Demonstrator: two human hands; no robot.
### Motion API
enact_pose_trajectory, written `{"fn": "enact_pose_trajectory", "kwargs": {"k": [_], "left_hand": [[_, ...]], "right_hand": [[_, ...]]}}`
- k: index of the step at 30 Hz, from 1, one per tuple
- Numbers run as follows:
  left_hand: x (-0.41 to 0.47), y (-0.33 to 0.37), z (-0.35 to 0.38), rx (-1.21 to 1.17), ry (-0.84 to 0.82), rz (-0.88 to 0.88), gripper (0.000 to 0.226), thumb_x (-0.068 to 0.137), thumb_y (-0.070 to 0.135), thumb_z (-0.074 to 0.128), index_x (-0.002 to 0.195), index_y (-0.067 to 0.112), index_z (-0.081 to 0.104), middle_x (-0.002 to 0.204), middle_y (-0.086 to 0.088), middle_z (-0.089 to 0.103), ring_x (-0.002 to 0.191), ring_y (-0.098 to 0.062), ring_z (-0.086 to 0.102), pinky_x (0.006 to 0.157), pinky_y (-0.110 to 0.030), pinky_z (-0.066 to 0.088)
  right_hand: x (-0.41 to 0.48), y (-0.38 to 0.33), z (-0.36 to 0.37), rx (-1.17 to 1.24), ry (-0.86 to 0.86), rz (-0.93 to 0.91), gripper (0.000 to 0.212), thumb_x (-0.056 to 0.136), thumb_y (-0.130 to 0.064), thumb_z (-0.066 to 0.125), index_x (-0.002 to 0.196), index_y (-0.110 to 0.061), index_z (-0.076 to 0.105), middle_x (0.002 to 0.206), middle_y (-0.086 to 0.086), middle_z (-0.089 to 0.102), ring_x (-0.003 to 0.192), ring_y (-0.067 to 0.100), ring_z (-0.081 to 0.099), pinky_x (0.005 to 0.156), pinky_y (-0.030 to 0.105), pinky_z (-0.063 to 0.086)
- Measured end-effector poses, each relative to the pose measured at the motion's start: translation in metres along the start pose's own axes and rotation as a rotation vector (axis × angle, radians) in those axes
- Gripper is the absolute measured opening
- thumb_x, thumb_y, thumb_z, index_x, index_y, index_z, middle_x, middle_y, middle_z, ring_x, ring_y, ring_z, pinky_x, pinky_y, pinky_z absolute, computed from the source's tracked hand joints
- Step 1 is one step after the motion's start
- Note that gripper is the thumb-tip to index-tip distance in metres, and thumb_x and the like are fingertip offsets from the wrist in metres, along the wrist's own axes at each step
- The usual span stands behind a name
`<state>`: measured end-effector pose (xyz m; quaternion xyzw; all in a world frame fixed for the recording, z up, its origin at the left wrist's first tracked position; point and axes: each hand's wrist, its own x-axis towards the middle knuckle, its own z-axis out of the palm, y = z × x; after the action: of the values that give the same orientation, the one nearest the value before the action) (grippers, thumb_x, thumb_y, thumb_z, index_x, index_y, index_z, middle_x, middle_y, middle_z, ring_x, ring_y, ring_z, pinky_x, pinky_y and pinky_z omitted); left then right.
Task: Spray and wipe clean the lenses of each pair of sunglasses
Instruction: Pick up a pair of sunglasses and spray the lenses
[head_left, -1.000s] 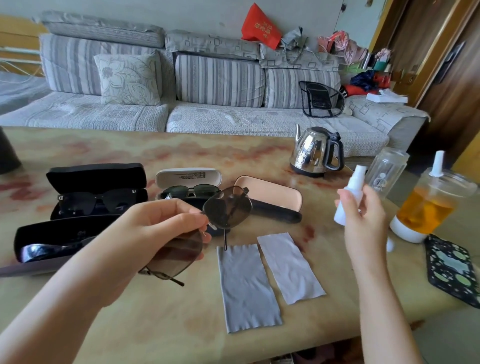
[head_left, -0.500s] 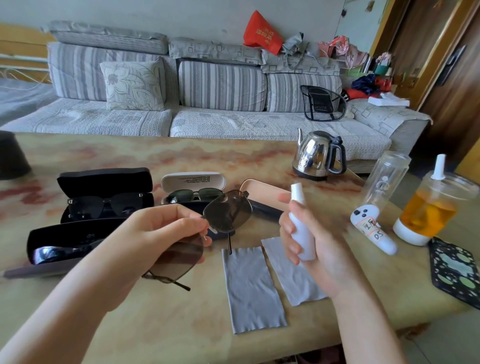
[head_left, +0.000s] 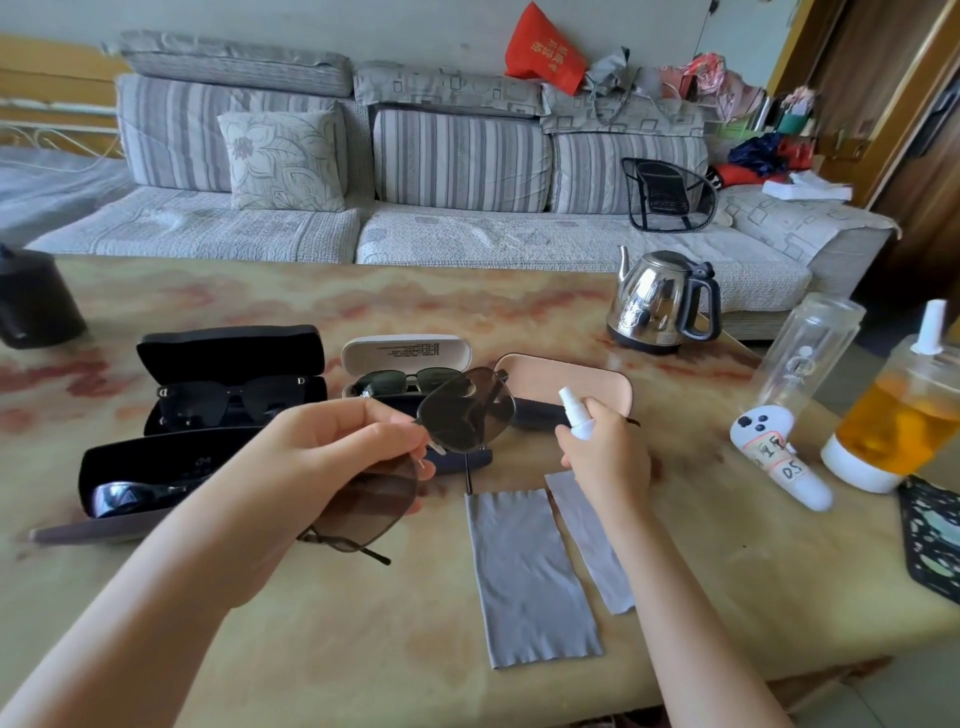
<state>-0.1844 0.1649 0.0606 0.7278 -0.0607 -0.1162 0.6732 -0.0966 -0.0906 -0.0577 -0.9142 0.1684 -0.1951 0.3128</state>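
The sunglasses (head_left: 464, 411) have large brown-tinted lenses in a thin dark metal frame, with clear nose pads and slim temples. They are held in the air above the table (head_left: 363, 649), tilted, so that one lens stands up past the fingertips and the other hangs below the palm. The left hand (head_left: 332, 467) pinches them at the bridge between thumb and curled fingers, its forearm reaching in from the lower left.

Just beside the raised lens, the right hand (head_left: 610, 460) wraps its fingers round a small white spray bottle (head_left: 573, 415), with the nozzle end sticking out above the fist and turned towards that lens.

Under and just this side of the right hand lie two grey cloths (head_left: 530, 577) flat on the table, side by side. Beyond the right hand sits an open pink case (head_left: 569, 382). Beyond the left hand a white case (head_left: 408, 353) and a black case (head_left: 228, 353) stand open, each with a pair of dark glasses inside; to its left a third open dark case (head_left: 140, 467) holds a glossy pair.
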Motion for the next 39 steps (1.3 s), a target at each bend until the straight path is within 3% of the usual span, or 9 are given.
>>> {"fn": "enact_pose_trajectory", "kwargs": {"k": [3, 9, 17, 20, 23, 25, 29, 33, 39], "left_hand": [[0.000, -0.001, -0.002, -0.022, 0.000, 0.001, 0.015, 0.064, 0.031, 0.070, 0.064, 0.016, 0.070, 0.083, -0.013, 0.075, 0.067, -0.020, 0.071, 0.059, -0.023, 0.059], [0.003, -0.004, -0.003, -0.025, -0.003, 0.000, 0.018, 0.063, 0.032, 0.069, 0.067, 0.014, 0.070, 0.083, -0.012, 0.076, 0.069, -0.018, 0.071, 0.062, -0.021, 0.057], [0.004, -0.005, -0.002, 0.001, -0.011, -0.004, 0.016, 0.063, 0.034, 0.078, 0.066, 0.020, 0.072, 0.083, -0.008, 0.076, 0.085, -0.024, 0.073, 0.081, -0.037, 0.056], [0.004, -0.005, -0.002, 0.002, -0.011, -0.012, 0.017, 0.061, 0.037, 0.073, 0.067, 0.021, 0.072, 0.083, -0.007, 0.076, 0.077, -0.017, 0.072, 0.064, -0.021, 0.056], [0.004, -0.005, -0.001, -0.013, 0.006, -0.030, 0.017, 0.064, 0.035, 0.067, 0.065, 0.018, 0.071, 0.082, -0.008, 0.076, 0.069, -0.014, 0.071, 0.051, -0.015, 0.051], [0.005, -0.005, -0.001, -0.017, 0.020, -0.037, 0.016, 0.069, 0.031, 0.067, 0.066, 0.016, 0.069, 0.082, -0.009, 0.076, 0.064, -0.013, 0.069, 0.046, -0.014, 0.046], [0.003, -0.004, 0.000, -0.021, 0.021, -0.033, 0.018, 0.065, 0.034, 0.067, 0.067, 0.017, 0.070, 0.082, -0.008, 0.076, 0.063, -0.012, 0.068, 0.047, -0.014, 0.047], [0.000, -0.002, 0.001, -0.036, 0.031, -0.031, 0.013, 0.075, 0.026, 0.066, 0.070, 0.015, 0.069, 0.082, -0.009, 0.076, 0.060, -0.011, 0.066, 0.042, -0.013, 0.042], [-0.001, -0.002, -0.001, -0.035, 0.028, -0.020, 0.015, 0.077, 0.027, 0.066, 0.066, 0.018, 0.071, 0.082, -0.008, 0.076, 0.064, -0.012, 0.068, 0.046, -0.013, 0.046]], "right_hand": [[0.003, 0.007, -0.005, 0.131, -0.014, 0.037, 0.012, 0.079, -0.005, 0.055, 0.078, -0.017, 0.054, 0.094, 0.009, 0.073, 0.053, 0.028, 0.063, 0.051, 0.027, 0.049], [0.005, 0.014, -0.001, 0.233, -0.040, 0.045, 0.014, 0.080, -0.003, 0.058, 0.084, -0.017, 0.060, 0.113, 0.011, 0.070, 0.037, 0.009, 0.055, 0.038, 0.012, 0.035], [0.007, 0.012, -0.005, 0.368, -0.107, 0.049, 0.028, 0.083, -0.006, 0.063, 0.109, -0.014, 0.061, 0.075, 0.008, 0.070, 0.038, 0.010, 0.053, 0.044, 0.018, 0.039], [-0.001, 0.002, -0.016, 0.471, -0.107, 0.017, 0.037, 0.086, -0.007, 0.064, 0.114, -0.030, 0.058, 0.074, 0.006, 0.065, 0.036, 0.006, 0.047, 0.041, 0.016, 0.038], [-0.011, -0.019, -0.036, 0.743, -0.132, 0.050, 0.020, 0.091, -0.010, 0.063, 0.108, -0.019, 0.058, 0.065, 0.006, 0.049, 0.038, 0.012, 0.037, 0.042, 0.024, 0.034], [-0.024, -0.036, -0.052, 1.072, -0.305, 0.111, 0.006, 0.093, -0.014, 0.055, 0.096, -0.013, 0.050, 0.066, 0.004, 0.044, 0.039, 0.013, 0.034, 0.042, 0.025, 0.032], [-0.058, -0.058, -0.077, 1.434, -0.665, -0.017, 0.025, 0.089, -0.023, 0.038, 0.070, -0.013, 0.052, 0.068, 0.004, 0.041, 0.041, 0.010, 0.036, 0.040, 0.020, 0.037], [-0.074, -0.064, -0.080, 1.684, -0.861, -0.094, 0.027, 0.095, -0.024, 0.039, 0.086, -0.012, 0.061, 0.072, 0.002, 0.049, 0.047, 0.008, 0.045, 0.040, 0.018, 0.043], [-0.083, -0.071, -0.076, 1.478, -0.699, -0.061, 0.019, 0.092, -0.028, 0.045, 0.096, -0.011, 0.051, 0.074, 0.001, 0.052, 0.046, 0.007, 0.041, 0.035, 0.016, 0.034]]}}
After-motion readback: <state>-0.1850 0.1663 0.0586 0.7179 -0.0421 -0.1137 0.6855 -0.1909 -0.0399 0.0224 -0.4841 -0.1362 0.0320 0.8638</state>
